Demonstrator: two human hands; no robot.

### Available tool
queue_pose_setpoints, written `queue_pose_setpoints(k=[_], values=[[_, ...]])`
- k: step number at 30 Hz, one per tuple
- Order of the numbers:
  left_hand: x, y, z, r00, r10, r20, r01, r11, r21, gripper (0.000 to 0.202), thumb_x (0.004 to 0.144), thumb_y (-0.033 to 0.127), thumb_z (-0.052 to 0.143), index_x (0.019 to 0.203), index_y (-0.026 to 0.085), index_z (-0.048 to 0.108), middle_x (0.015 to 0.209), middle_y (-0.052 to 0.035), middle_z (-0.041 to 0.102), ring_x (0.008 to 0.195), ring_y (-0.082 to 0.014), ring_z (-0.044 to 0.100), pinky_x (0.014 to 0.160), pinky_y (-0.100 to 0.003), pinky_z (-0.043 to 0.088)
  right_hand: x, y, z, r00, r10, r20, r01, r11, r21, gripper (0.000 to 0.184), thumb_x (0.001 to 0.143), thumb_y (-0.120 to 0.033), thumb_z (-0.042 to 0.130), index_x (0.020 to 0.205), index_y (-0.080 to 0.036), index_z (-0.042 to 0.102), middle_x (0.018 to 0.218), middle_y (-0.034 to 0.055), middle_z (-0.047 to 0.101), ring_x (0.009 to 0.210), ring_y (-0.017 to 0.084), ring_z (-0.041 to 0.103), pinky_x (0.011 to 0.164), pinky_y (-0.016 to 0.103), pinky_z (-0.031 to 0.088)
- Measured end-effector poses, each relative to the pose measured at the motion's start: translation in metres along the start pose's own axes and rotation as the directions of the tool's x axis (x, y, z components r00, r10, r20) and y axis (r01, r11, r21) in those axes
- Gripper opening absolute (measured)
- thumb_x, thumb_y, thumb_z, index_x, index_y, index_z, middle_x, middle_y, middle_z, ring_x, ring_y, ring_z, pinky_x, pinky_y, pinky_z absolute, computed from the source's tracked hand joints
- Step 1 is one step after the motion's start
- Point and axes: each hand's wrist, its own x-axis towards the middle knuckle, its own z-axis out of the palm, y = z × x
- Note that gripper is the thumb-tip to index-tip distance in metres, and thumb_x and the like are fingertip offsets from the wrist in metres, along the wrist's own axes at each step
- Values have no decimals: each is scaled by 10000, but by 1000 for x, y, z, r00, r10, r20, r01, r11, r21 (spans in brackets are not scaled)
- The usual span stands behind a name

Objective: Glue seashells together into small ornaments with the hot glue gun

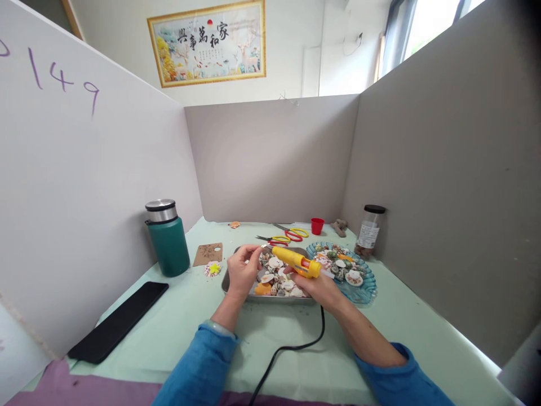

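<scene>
My right hand [313,286] is wrapped round a yellow hot glue gun [296,260], whose nozzle points left toward my left fingertips. A black cord [291,348] hangs from it across the table. My left hand [244,269] is pinched close to the nozzle; what its fingertips hold, if anything, is too small to make out. Both hands are above a metal tray [274,300] filled with seashells [274,276]. Right of the tray sits a blue scalloped glass plate [367,287] with more shells on it.
A green bottle [168,242], a black flat slab [120,321], a brown card [208,254] and a shell piece with a yellow flower [213,268] lie left. Behind the tray are two scissors [281,239], a red cup [316,226] and a jar [369,231]. Grey partitions [270,163] enclose the table.
</scene>
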Motion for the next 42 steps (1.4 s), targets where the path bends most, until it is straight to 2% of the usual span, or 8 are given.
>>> queue_pose_setpoints(k=[4,12,16,22,31,42], values=[[0,0,0,999,-41,-9,41,999,-21,211,768,376,618,762,166,637,582,10,634,413,-84,505,450,-203,414,-1,-1,-1,999,34,-9,-34,999,2,235,695,-243,505,855,-176,665,477,-62,397,425,79,354,426,196,307],[1,0,1,998,-54,-16,54,998,-20,215,765,373,618,757,159,645,657,-13,672,415,-76,503,438,-197,409,-1,-1,-2,998,56,-8,-55,997,46,274,692,-264,506,891,-158,662,482,-57,402,432,85,367,435,205,319],[1,1,1,998,-54,-11,54,998,-12,218,764,374,620,756,158,645,659,-15,673,415,-75,506,442,-198,412,0,1,-1,999,46,-12,-46,999,17,270,707,-268,504,899,-164,663,493,-59,402,430,81,363,435,202,318],[0,1,0,999,-44,-16,44,999,-1,225,764,380,618,753,157,641,655,-15,671,415,-75,505,436,-195,411,0,2,0,999,9,47,-11,999,41,209,699,-239,516,831,-169,663,477,-65,395,428,73,360,441,197,315],[0,2,0,998,-68,5,68,998,2,224,768,380,607,740,161,645,673,-19,679,412,-74,505,437,-191,415,2,7,0,999,28,20,-30,993,116,240,703,-258,515,891,-171,635,476,-69,392,408,75,346,420,201,322],[2,3,0,993,-121,-7,120,992,-33,244,748,393,611,732,152,637,663,-21,668,400,-63,481,415,-183,400,0,2,-1,997,38,60,-43,996,79,212,688,-244,520,830,-174,661,473,-65,399,427,76,349,422,198,301]])
